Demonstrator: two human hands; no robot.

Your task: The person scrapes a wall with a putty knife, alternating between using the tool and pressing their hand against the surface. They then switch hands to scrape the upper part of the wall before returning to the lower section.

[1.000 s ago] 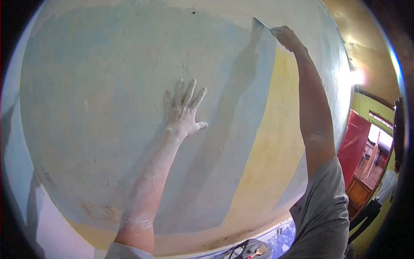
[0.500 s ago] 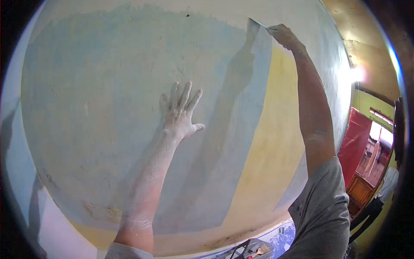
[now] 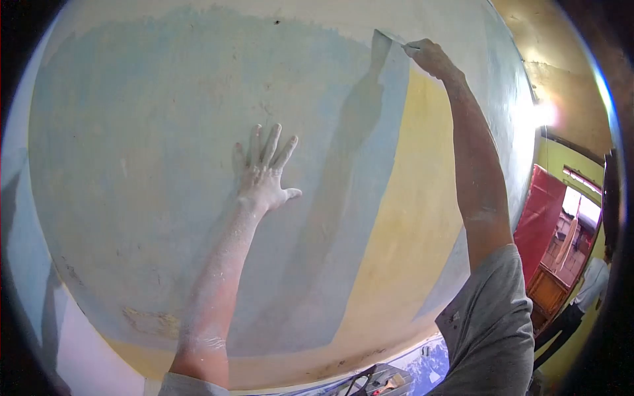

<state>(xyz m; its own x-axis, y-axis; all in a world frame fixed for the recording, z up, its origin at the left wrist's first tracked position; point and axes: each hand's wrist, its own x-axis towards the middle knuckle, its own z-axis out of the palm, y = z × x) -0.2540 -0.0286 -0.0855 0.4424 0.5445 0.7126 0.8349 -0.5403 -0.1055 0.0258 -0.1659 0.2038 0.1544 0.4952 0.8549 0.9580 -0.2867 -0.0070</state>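
Note:
My left hand (image 3: pixel 265 181) lies against the painted wall (image 3: pixel 165 165) with fingers spread, its skin and forearm dusted white. Higher up and to the right, my right hand (image 3: pixel 430 58) grips the handle of a putty knife (image 3: pixel 391 37). The blade points left, its edge at the wall near where the blue-grey paint meets a pale band along the top. A shadow of the arm and knife falls on the blue paint beside it. Below my right hand runs a yellow stripe (image 3: pixel 396 204) of paint.
A grey tray (image 3: pixel 389 379) with a brush and other tools sits at the wall's foot, near blue-and-white sheeting (image 3: pixel 426 363). At the far right a person (image 3: pixel 588 297) stands by a doorway with a red panel (image 3: pixel 541 211). A bright light (image 3: pixel 545 113) shines beside the wall.
The view has shifted slightly, so the wall and my left hand appear further left. The putty knife has tilted a little at nearly the same spot; both hands keep their poses.

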